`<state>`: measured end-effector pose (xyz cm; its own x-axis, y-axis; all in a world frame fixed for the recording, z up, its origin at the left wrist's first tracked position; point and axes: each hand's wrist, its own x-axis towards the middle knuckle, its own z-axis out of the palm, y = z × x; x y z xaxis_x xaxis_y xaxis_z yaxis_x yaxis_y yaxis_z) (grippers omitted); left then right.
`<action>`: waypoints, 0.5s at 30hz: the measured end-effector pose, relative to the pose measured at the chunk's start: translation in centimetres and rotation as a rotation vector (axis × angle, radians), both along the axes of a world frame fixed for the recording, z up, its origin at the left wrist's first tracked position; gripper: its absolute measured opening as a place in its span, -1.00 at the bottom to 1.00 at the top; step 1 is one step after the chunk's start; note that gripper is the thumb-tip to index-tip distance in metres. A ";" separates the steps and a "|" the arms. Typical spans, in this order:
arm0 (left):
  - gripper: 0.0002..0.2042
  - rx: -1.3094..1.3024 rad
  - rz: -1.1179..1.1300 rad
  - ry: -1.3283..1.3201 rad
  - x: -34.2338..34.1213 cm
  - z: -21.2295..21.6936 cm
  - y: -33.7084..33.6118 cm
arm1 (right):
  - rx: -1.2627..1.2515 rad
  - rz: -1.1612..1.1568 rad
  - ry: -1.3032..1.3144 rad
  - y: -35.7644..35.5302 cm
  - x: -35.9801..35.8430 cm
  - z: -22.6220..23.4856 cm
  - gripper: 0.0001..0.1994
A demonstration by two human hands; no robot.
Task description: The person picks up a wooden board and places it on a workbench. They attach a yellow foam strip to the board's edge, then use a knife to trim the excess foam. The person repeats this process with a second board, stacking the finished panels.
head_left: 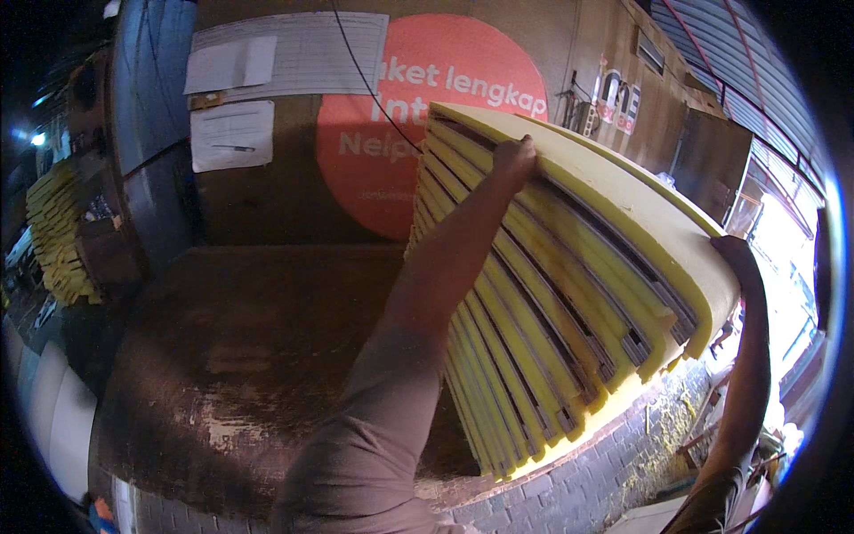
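A tall stack of yellow foam panels (pixel 534 311) with thin dark boards between the layers stands on the right side of a worn brown wooden table (pixel 267 294). On top lies a pale yellow foam panel (pixel 614 182) with a curved right end. My left hand (pixel 516 163) is closed on its near left edge, thumb uppermost. At its right end my right hand (pixel 731 251) is curled over the edge, its fingers partly hidden. Both arms are stretched out, the left one passing in front of the stack.
Paper sheets (pixel 233 133), one with a pen on it, hang on the brown wall behind a dangling black cable (pixel 356 67). A red round sign (pixel 374 169) is beside them. Yellow scraps (pixel 654 445) litter the paved floor at right. Another yellow foam pile (pixel 58 231) stands far left.
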<state>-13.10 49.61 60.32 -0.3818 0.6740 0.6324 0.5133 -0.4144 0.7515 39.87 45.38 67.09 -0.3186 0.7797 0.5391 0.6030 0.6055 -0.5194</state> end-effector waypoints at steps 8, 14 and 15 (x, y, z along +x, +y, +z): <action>-0.31 -0.155 -0.153 0.157 -5.6 0.5 0.6 | 0.175 -0.043 -0.164 2.9 -1.5 0.1 -0.65; -0.21 -0.389 0.031 0.397 -3.5 1.4 -2.4 | 0.295 -0.143 -0.268 0.3 -2.4 -0.8 -0.73; -0.21 -0.410 0.063 0.409 -4.2 0.9 -3.1 | 0.222 -0.078 -0.186 2.1 -2.3 -2.1 -0.74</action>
